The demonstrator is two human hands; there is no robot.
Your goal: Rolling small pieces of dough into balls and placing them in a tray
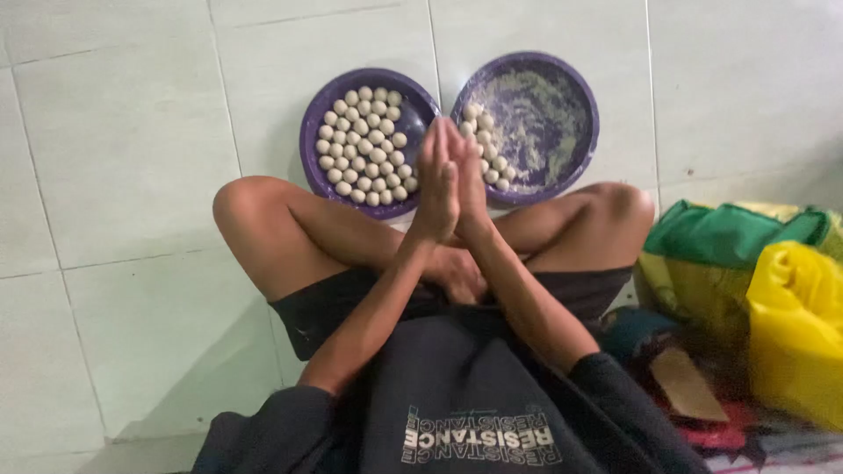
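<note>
I sit cross-legged on a tiled floor. My left hand and my right hand are pressed flat together, palm to palm, fingers straight and pointing away from me. Anything between the palms is hidden. The hands hover above my shins, just in front of two round purple plates. The left purple plate is packed with several rows of small pale dough balls. The right purple plate is dusted with flour and holds several dough balls along its left edge only.
My bare knees spread left and right of the hands. At my right lie a green bag, a yellow plastic bag and a piece of brown cardboard. Pale floor tiles surround the plates.
</note>
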